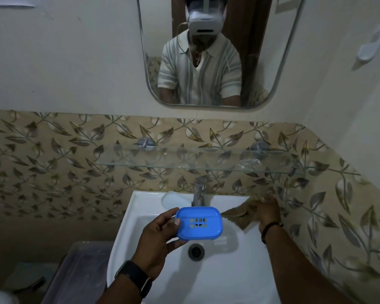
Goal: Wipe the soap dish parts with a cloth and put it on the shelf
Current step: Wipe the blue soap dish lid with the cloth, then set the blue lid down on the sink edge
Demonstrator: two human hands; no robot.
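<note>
My left hand holds a blue soap dish by its left end, above the white sink. The dish faces up and its slotted drain holes show. My right hand rests on a beige cloth lying on the sink's right rim, fingers closed on its edge. A pale translucent oval piece lies on the sink's back ledge, left of the tap. A glass shelf spans the patterned wall above the tap.
A mirror hangs above the shelf and reflects a person in a striped shirt. A clear plastic bin stands left of the sink. The drain sits in the basin's middle. A white holder is fixed high on the right wall.
</note>
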